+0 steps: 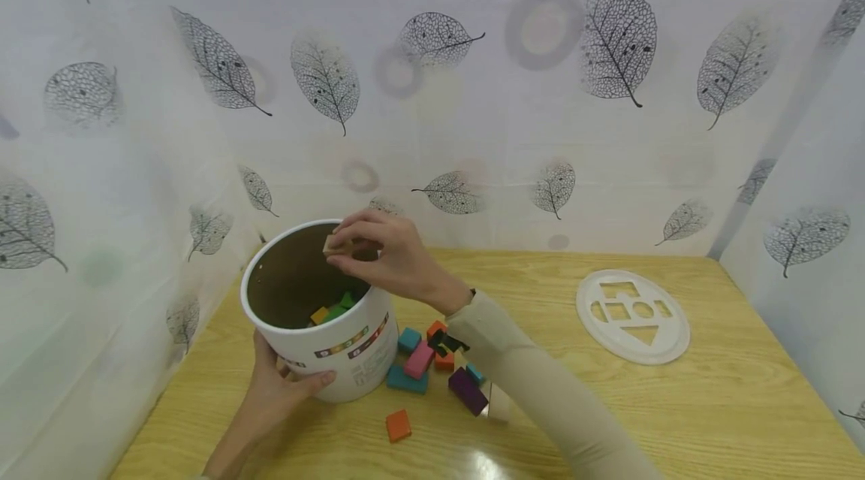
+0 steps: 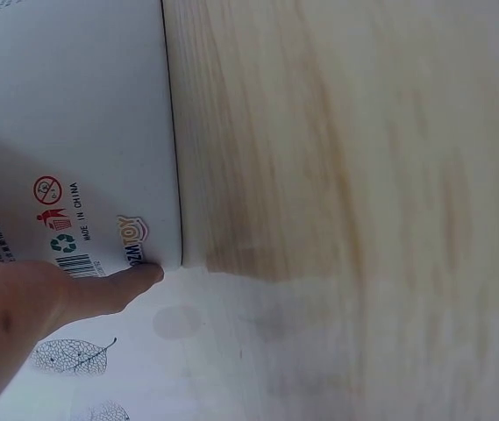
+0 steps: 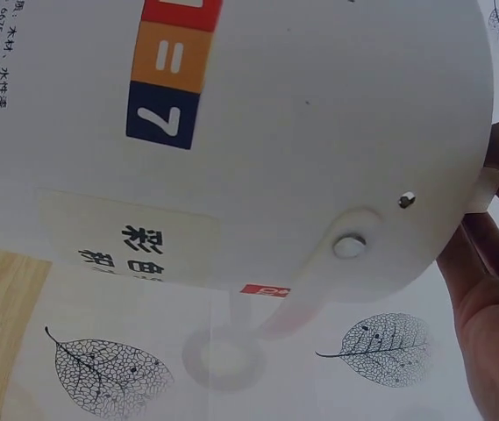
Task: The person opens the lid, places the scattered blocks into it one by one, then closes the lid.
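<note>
A white cylindrical bucket (image 1: 368, 369) with printed number strips stands at the left of the table, tilted a little in the head view. Green and orange blocks (image 1: 336, 312) lie inside it. My left hand (image 1: 273, 388) holds the bucket low on its side, thumb across the front; the left wrist view shows a finger along its bottom edge. Over the bucket's mouth, my right hand (image 1: 399, 258) pinches a plain wooden block (image 1: 336, 245) between thumb and fingers. In the right wrist view that pale block (image 3: 484, 191) shows just beyond the bucket's rim.
Right of the bucket lies a loose pile of blocks, among them a pink block (image 1: 420, 360) and a purple block (image 1: 468, 391). An orange block (image 1: 399, 426) sits nearer the front. A white lid with shaped holes (image 1: 631, 346) lies at the right. Leaf-print curtains surround the table.
</note>
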A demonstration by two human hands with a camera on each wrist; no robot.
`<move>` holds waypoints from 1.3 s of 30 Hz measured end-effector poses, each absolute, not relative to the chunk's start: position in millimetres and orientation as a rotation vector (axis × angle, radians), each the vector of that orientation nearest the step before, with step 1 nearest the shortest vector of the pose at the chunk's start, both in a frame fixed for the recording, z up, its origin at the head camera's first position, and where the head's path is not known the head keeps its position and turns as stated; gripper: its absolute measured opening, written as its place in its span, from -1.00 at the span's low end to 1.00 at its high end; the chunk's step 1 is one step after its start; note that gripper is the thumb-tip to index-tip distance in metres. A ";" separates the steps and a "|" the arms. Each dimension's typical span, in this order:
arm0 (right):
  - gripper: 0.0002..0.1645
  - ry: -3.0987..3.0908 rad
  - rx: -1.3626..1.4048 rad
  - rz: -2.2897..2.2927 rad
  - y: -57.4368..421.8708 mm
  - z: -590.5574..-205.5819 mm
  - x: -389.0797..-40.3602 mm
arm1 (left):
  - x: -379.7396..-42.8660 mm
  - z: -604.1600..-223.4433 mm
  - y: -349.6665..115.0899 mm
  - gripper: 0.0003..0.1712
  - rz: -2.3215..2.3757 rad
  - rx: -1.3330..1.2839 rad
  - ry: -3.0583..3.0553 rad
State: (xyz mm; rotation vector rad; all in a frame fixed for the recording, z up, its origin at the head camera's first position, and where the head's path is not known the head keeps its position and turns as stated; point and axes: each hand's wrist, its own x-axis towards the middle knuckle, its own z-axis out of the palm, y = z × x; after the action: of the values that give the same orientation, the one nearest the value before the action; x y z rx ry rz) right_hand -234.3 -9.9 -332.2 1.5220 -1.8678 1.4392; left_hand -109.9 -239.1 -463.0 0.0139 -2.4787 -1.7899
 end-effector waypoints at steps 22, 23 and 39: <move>-0.74 -1.890 1.434 1.227 11.4 -335.1 -240.5 | -110.2 -462.4 -238.8 0.50 -1.780 -0.026 -2.463; -0.74 -1.892 1.428 1.226 15.1 -335.3 -241.4 | -110.3 -462.2 -238.7 0.50 -1.781 -0.019 -2.469; -0.84 -2.121 1.482 0.970 90.1 -356.6 -244.4 | -110.0 -462.0 -239.3 0.51 -1.794 -0.001 -2.471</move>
State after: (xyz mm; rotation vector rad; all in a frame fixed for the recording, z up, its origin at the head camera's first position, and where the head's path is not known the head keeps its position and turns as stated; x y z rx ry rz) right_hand -244.4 90.1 -356.6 1.4819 -2.1210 0.9698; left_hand -110.0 -239.3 -462.0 -0.0012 -2.4708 -1.7940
